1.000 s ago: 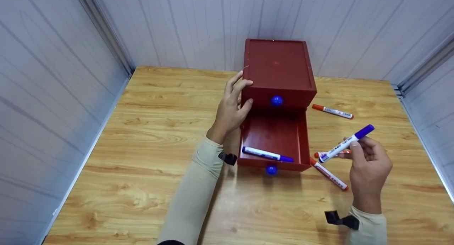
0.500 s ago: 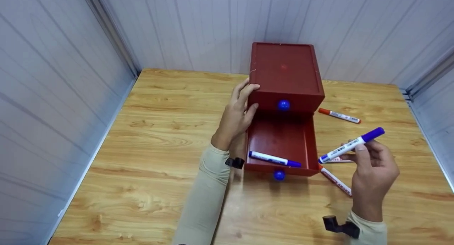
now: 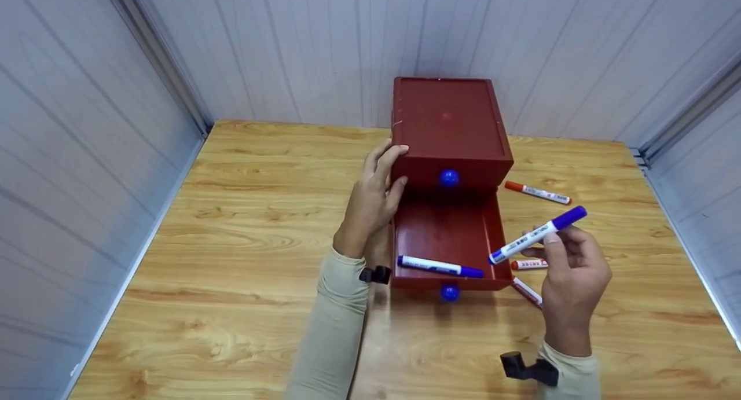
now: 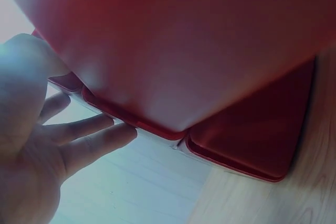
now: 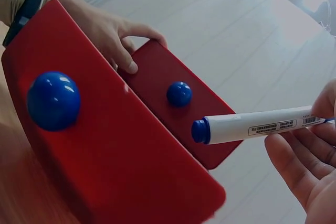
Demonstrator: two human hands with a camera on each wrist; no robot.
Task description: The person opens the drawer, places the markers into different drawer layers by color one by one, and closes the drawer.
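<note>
A dark red two-drawer cabinet [image 3: 447, 122] stands toward the back of the table, its lower drawer [image 3: 446, 226] pulled out. My left hand [image 3: 367, 203] holds the cabinet's upper left front corner, thumb on the front face and fingers along the side and top edge. Across the front of the drawer lies a blue-capped whiteboard marker [image 3: 440, 266]. A second blue-capped marker [image 3: 538, 234] is pinched between the thumb and fingers of my right hand [image 3: 576, 272]. Its blue end overlaps the drawer's right wall in the head view, and the cap points up and right.
To the right of the cabinet lie an orange-capped marker [image 3: 538, 193], a red-ended marker [image 3: 529, 264] and another red marker [image 3: 527, 291], partly behind my right hand. Blue ball knobs [image 3: 449, 177] stick out from the drawer fronts. Pale panel walls [image 3: 301, 52] enclose the table.
My right hand has carried its marker left, from beside the drawer to over its right wall. The left hand keeps its hold on the cabinet. The head view has shifted slightly.
</note>
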